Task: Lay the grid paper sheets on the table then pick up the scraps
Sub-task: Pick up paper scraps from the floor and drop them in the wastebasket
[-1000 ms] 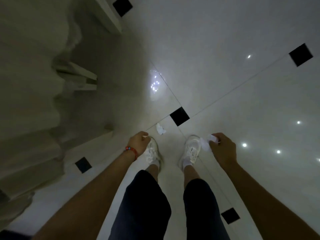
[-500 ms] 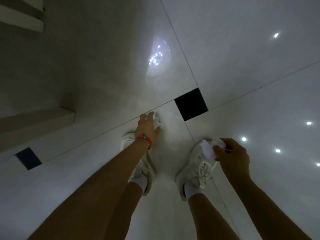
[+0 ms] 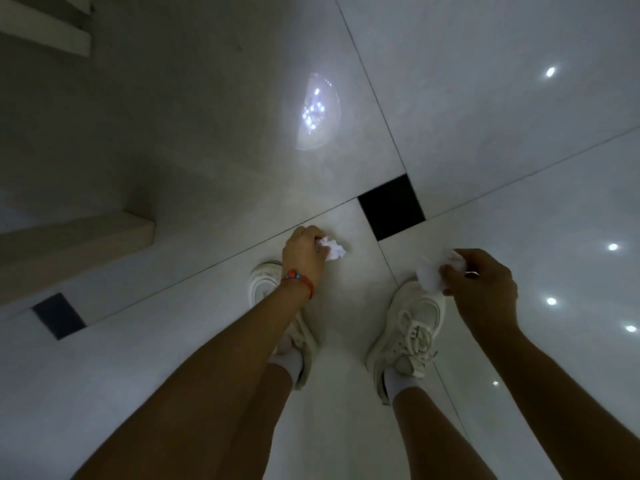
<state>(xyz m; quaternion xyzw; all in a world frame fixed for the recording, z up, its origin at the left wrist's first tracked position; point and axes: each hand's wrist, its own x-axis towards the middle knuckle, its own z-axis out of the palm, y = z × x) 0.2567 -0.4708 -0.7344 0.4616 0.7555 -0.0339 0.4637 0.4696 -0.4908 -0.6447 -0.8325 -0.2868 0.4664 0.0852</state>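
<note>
I am bent low over a pale tiled floor. My left hand [image 3: 303, 252], with a red bead bracelet on its wrist, reaches down in front of my left shoe, and its fingers are closed around a crumpled white paper scrap [image 3: 331, 249] at floor level. My right hand [image 3: 479, 284] hovers above my right shoe and grips a bunch of crumpled white paper scraps [image 3: 434, 271]. No grid paper sheets or table top are in view.
My two white sneakers [image 3: 407, 332] stand on the glossy floor, with a black inset tile [image 3: 391, 206] just beyond the hands. A pale wooden furniture leg or beam [image 3: 76, 242] juts in from the left. Ceiling lights reflect in the tiles.
I have bent further down. My left hand went forward to the scrap on the floor and closed on it. My right hand kept hold of its scraps.
</note>
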